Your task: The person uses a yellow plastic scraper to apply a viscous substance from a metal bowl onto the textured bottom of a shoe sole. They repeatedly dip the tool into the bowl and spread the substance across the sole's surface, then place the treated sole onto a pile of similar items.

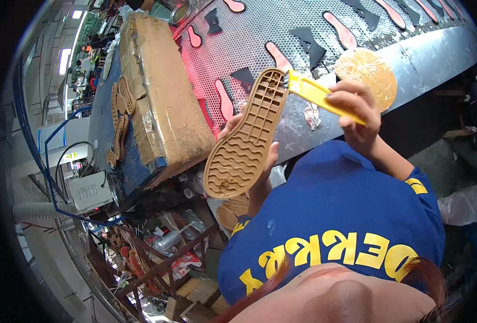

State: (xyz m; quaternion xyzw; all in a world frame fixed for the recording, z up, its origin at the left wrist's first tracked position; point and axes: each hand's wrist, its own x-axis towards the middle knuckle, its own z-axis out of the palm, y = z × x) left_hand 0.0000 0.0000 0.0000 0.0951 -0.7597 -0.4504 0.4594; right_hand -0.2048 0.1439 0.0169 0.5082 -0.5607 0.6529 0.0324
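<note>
A tan shoe sole (247,132) is tilted up in front of my chest, its grid and wavy tread facing me. My left hand (270,156) grips it from behind and below; most of that hand is hidden by the sole. In my right hand (358,107) is a yellow-handled brush (316,96), its fingers closed round the handle. The brush's short dark bristles meet the sole's edge near its gridded narrow end; whether they touch it I cannot tell for sure.
Pink insole-shaped pieces (339,30) and black cut pieces (307,46) lie on a perforated mesh belt (281,24). A round yellowish disc (366,79) sits on the metal edge. To the left stand a cardboard box (165,91) and several more soles (121,116).
</note>
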